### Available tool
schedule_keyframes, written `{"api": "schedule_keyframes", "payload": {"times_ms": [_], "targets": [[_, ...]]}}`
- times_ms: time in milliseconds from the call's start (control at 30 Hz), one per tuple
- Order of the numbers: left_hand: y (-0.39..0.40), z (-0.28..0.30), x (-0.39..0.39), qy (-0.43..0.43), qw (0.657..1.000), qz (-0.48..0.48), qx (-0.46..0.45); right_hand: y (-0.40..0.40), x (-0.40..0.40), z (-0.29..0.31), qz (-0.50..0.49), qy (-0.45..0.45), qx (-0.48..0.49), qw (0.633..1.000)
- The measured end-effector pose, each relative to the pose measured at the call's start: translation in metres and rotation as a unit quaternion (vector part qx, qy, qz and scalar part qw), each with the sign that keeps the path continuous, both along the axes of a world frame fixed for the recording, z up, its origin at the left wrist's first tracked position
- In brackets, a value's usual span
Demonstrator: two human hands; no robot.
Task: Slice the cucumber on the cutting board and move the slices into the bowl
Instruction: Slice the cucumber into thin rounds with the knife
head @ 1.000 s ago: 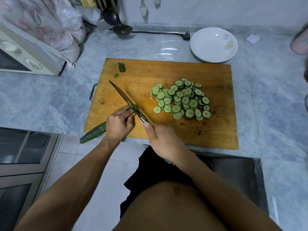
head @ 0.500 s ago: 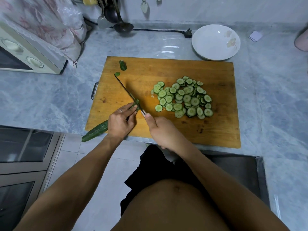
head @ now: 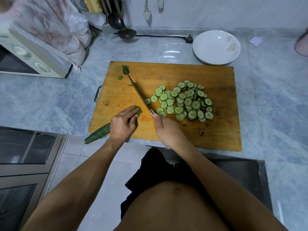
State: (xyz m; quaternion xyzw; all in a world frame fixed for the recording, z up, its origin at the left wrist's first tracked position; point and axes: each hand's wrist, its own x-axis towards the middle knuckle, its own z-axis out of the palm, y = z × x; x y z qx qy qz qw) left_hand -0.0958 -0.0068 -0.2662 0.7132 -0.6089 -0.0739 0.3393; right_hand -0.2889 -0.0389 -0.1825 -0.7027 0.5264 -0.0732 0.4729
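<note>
Your left hand curls over the cucumber near the front-left corner of the cutting board, fingertips pressing down on its cut end. The uncut part sticks out behind your wrist, past the board's edge & over the desk lip.

Your right hand grips the knife handle, index finger stretched fwd along the spine. The blade runs diagonally away from you twd the board's far-left, edge down w/ the tip near a dark green end piece. The blade sits just right of the cucumber's cut end, a gap between them.

The slices lie in a loose overlapping pile mid-board, right of the blade; one slice is touching or just beside the blade.

The bowl, white w/ a faint flower print, sits on the desk just beyond the board's far-right corner. A small green scrap lies left of the knife tip.

Also there: a microwave far left w/ a floral cloth over it, ladles hanging at the wall, a black plug & cord on the desk near the bowl.
</note>
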Motion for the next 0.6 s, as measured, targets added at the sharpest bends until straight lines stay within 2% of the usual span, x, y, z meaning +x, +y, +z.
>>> {"api": "schedule_keyframes", "payload": {"times_ms": [200, 433, 600], "targets": [[-0.001, -0.002, 0.001, 0.006, 1.000, 0.005, -0.006, 0.008, -0.018, 0.016, -0.001, -0.040, 0.040, 0.998], [0.000, -0.002, 0.000, 0.025, 1.000, 0.003, 0.001, 0.022, -0.013, 0.018, 0.046, -0.021, -0.011, 0.999], [0.003, -0.003, -0.001, 0.019, 1.000, 0.004, 0.001, 0.023, -0.011, 0.019, 0.068, -0.015, -0.011, 0.998]]}}
